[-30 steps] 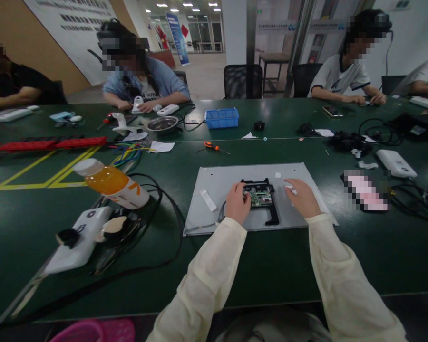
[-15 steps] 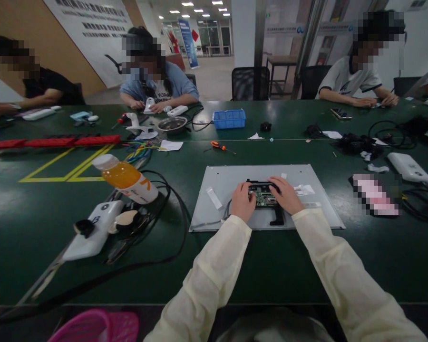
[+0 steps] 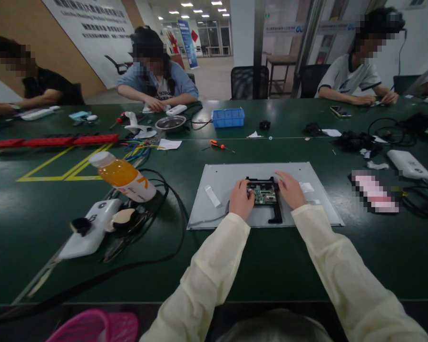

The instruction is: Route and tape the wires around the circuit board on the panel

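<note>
A flat grey metal panel (image 3: 228,173) lies on the green table before me. On it rests a black plastic frame (image 3: 277,213) around a green circuit board (image 3: 264,195). My left hand (image 3: 241,199) grips the frame's left side, thumb at the board's edge and fingers curled over the top left corner. At the frame's upper right, my right hand (image 3: 291,190) has its fingers stretched and apart, close beside the edge. Whether a fingertip touches the frame I cannot tell. A grey cable (image 3: 210,220) runs left from beneath my left hand.
A tilted juice bottle (image 3: 124,179) and a white device (image 3: 91,232) with cables stand left. Beyond the panel lie an orange-handled screwdriver (image 3: 217,145) and a blue basket (image 3: 228,118). A phone (image 3: 374,192) lies right. Several people sit across the table.
My right hand has lifted off the frame's top right, shifting slightly right and spreading its fingers. More of the frame shows now. My left hand stays on the left side.
</note>
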`<state>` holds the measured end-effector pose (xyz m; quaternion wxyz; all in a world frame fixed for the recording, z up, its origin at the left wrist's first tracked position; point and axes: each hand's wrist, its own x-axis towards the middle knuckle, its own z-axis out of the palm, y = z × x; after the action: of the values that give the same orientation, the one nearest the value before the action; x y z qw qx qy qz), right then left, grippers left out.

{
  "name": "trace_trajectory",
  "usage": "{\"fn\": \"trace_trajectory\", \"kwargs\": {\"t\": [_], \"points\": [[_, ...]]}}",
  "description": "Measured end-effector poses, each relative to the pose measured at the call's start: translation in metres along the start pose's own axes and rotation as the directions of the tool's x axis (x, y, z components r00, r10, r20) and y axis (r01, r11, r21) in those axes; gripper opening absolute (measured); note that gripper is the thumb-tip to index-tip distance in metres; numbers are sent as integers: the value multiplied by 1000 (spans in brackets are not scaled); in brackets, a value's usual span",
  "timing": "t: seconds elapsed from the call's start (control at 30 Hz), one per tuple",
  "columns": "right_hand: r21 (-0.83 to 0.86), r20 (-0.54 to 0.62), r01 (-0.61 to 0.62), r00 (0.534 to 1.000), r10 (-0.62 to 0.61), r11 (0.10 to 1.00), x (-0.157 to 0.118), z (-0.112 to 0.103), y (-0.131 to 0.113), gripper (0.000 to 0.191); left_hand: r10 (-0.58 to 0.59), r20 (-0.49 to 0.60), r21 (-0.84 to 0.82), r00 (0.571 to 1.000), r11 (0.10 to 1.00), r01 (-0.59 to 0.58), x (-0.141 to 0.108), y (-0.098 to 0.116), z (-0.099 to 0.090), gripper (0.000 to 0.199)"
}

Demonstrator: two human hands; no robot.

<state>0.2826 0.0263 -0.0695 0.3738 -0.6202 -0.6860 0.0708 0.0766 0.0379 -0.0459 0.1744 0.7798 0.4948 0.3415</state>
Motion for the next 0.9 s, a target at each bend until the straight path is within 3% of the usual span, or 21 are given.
{"fn": "trace_trajectory", "kwargs": {"t": [0.13, 0.27, 0.47, 0.9], "points": [[-141, -27, -26, 999, 22, 990, 5, -3, 27, 41, 7, 14, 22, 1000, 1000, -7, 0, -1, 1, 31], [-238, 39, -23, 999, 33, 971, 9, -2, 38, 37, 22, 16, 44, 1000, 999, -23, -1, -1, 1, 32], [-382, 121, -23, 990, 75, 924, 21, -9, 28, 26, 26, 31, 67, 999, 997, -28, -2, 1, 1, 37], [-531, 110, -31, 988, 105, 847, 20, -16, 13, 27, 20, 34, 100, 999, 995, -23, -3, 0, 2, 37]]}}
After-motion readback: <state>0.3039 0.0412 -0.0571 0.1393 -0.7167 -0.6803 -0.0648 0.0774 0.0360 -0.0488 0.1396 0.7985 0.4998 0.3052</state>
